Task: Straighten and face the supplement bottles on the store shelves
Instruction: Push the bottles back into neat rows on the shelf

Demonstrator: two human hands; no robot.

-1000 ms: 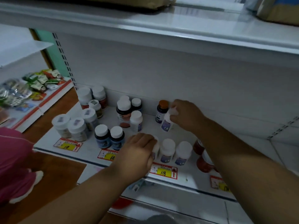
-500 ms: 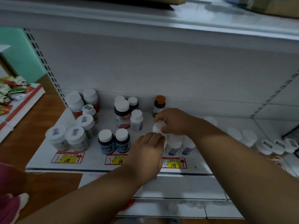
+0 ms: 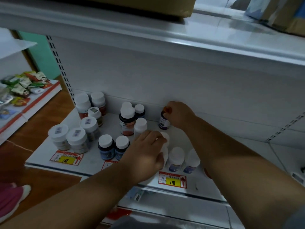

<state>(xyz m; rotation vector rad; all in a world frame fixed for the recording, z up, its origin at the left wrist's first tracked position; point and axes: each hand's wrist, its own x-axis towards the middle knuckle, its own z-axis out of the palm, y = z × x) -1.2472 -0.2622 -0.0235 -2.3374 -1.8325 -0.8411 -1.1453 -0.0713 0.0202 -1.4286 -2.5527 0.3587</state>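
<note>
Supplement bottles stand in loose groups on a white shelf [image 3: 92, 160]. My right hand [image 3: 179, 114] reaches to the back wall and grips the orange cap of a dark bottle with a purple label [image 3: 164, 122]. My left hand [image 3: 146, 150] is wrapped around a white-capped bottle [image 3: 165, 147] in the front row, beside two matching white bottles with blue labels [image 3: 176, 160]. Two dark blue bottles [image 3: 106, 147] stand left of that hand. A large dark bottle with a red label [image 3: 127, 121] stands behind them.
Several wide white-lidded jars [image 3: 76, 140] fill the shelf's left part. Yellow price tags [image 3: 172, 180] line the front edge. An upper shelf [image 3: 148, 35] with cardboard boxes overhangs. A neighbouring shelf at left holds snack packets [image 3: 24, 83]. A pink shoe [image 3: 11, 198] is on the wooden floor.
My right hand has let go of the white bottle near the front row and moved back to the orange-capped bottle. My left hand stays on the front-row bottle. The camera shifted.
</note>
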